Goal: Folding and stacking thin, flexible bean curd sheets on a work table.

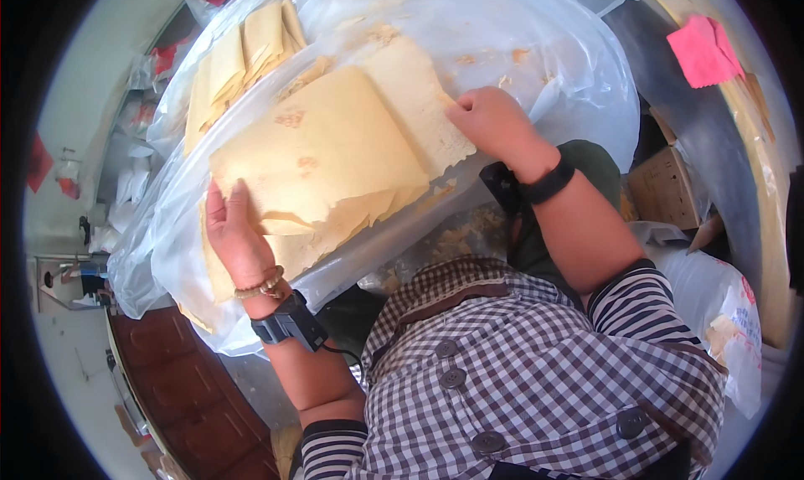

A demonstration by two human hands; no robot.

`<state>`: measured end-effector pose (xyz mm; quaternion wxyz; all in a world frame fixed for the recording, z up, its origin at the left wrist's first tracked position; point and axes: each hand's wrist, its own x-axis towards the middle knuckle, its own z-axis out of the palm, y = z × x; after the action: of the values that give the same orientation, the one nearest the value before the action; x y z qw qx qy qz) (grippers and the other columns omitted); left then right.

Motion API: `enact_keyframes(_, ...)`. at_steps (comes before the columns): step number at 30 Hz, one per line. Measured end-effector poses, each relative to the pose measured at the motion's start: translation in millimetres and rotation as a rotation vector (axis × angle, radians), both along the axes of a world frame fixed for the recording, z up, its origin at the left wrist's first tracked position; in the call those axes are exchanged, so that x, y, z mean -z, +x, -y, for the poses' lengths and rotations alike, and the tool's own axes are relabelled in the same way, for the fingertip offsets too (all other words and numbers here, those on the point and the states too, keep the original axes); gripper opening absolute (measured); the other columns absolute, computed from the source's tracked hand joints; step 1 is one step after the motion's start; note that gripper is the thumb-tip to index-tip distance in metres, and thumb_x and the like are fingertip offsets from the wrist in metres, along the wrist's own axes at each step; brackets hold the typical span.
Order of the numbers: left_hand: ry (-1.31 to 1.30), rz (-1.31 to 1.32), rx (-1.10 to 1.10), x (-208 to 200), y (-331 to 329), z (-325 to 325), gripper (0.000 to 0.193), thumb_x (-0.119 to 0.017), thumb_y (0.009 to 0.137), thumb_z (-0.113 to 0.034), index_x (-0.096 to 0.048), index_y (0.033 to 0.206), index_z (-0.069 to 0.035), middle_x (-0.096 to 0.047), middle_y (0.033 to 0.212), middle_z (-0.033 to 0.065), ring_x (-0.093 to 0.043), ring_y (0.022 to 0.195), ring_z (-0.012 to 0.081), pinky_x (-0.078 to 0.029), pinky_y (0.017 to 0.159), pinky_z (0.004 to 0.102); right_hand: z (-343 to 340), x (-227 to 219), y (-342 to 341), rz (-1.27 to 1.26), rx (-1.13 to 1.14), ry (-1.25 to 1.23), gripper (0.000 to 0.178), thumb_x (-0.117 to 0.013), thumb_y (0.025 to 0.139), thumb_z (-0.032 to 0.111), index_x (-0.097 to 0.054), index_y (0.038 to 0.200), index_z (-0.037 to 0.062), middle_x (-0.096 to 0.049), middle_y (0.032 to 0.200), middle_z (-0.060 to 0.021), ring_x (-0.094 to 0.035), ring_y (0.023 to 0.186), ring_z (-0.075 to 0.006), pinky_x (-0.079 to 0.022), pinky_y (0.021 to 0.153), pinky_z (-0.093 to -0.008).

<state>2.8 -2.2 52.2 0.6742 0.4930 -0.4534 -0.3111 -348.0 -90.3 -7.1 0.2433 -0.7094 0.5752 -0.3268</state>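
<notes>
Flatly, left hand [237, 239] open on yellow sheets [322, 157] (thin, stacked), right hand [492, 121] pinching one sheet's edge

Left hand [236, 235] flat, fingers extended; right hand [494, 121] curled, knuckles up.

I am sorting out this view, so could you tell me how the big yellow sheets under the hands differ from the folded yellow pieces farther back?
The big yellow sheets lie spread flat, while the folded pieces are narrower and stacked in overlapping rows. The left hand and right hand rest on the big sheets; nothing touches the folded pieces. The big sheets show ragged, torn edges; the folded pieces look neater. Both are pale yellow and lie on the clear plastic.
</notes>
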Motion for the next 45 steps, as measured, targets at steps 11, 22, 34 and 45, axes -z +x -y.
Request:
enact_keyframes(11, 0.525, 0.897, -0.511, 71, 90, -31, 0.058, -0.062, 0.087, -0.008, -0.052, 0.144, -0.003, -0.071, 0.082, 0.0132, -0.065, 0.067, 0.0207, -0.052, 0.066, 0.034, 1, -20, 13, -0.225, 0.313, -0.633, 0.032, -0.064, 0.089, 0.036, -0.072, 0.094, 0.0059, -0.073, 0.086, -0.0118, -0.066, 0.076, -0.0344, -0.052, 0.07, -0.0445)
enact_keyframes(22, 0.091, 1.193, -0.131, 43, -30, -41, 0.058, -0.078, 0.085, -0.03, -0.06, 0.133, -0.002, -0.056, 0.139, 0.0261, -0.054, 0.126, 0.0443, -0.045, 0.106, 0.0483, 18, -6, 92, 0.233, -0.364, 0.392, 0.067, -0.083, 0.08, 0.038, -0.061, 0.124, -0.0075, -0.069, 0.084, -0.0098, -0.064, 0.065, -0.0149, -0.05, 0.059, -0.0279)
enact_keyframes(34, -0.02, 1.143, -0.284, 79, -116, -26, 0.057, -0.072, 0.089, -0.027, -0.054, 0.136, 0.001, -0.07, 0.106, 0.0234, -0.068, 0.092, 0.0421, -0.054, 0.078, 0.0478, -1, 1, 109, 0.84, -0.364, 0.632, 0.047, -0.057, 0.101, 0.045, -0.068, 0.109, 0.0002, -0.069, 0.09, -0.0056, -0.065, 0.077, -0.0148, -0.053, 0.07, -0.0289)
enact_keyframes(45, 0.306, 0.459, -0.51, 24, -24, -39, 0.038, -0.058, 0.104, -0.027, -0.072, 0.094, 0.007, -0.068, 0.075, 0.0094, -0.059, 0.068, 0.0125, -0.048, 0.06, 0.036, -27, 34, 107, -0.358, -0.468, -0.35, 0.053, -0.057, 0.097, 0.045, -0.058, 0.142, 0.0173, -0.042, 0.156, -0.0111, -0.032, 0.148, -0.0317, -0.019, 0.121, -0.0556)
